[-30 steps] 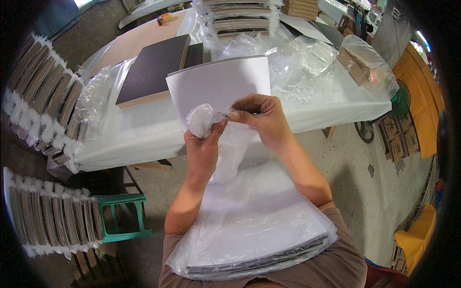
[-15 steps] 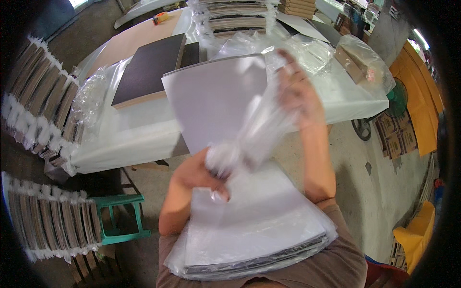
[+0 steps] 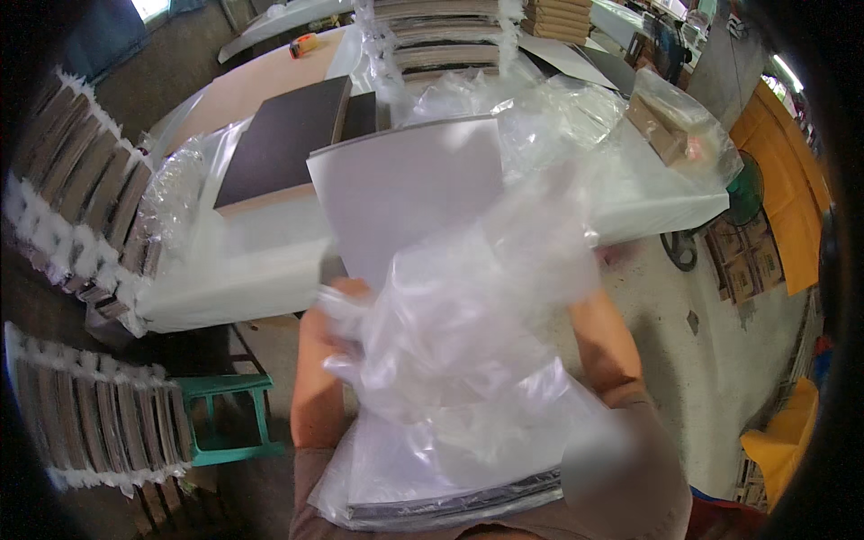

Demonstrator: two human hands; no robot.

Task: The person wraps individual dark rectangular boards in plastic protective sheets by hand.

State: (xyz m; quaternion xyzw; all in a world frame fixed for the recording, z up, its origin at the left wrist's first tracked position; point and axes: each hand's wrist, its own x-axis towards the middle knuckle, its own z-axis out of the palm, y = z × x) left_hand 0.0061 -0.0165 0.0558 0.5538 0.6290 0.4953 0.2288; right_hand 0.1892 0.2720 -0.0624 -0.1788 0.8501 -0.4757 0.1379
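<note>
Since half a second ago, the clear plastic bag [image 3: 459, 333] has billowed wider and now hides most of both hands, while the grey board [image 3: 405, 193] stands at nearly the same tilt in front of the person.

Head view: the left hand [image 3: 337, 306] shows only at its knuckles, fingers clenched into a bunch of the bag's film at its left edge. The right hand is behind the blurred film; whether it grips cannot be told, only the right forearm [image 3: 603, 337] shows. The board's long axis runs up and away from the person, its lower end sunk behind the bag, so the bag lies between fingers and board. Bagged boards [image 3: 450, 504] rest on the lap. Beyond, the white table [image 3: 225, 279] carries a dark board stack [image 3: 283, 139].
</note>
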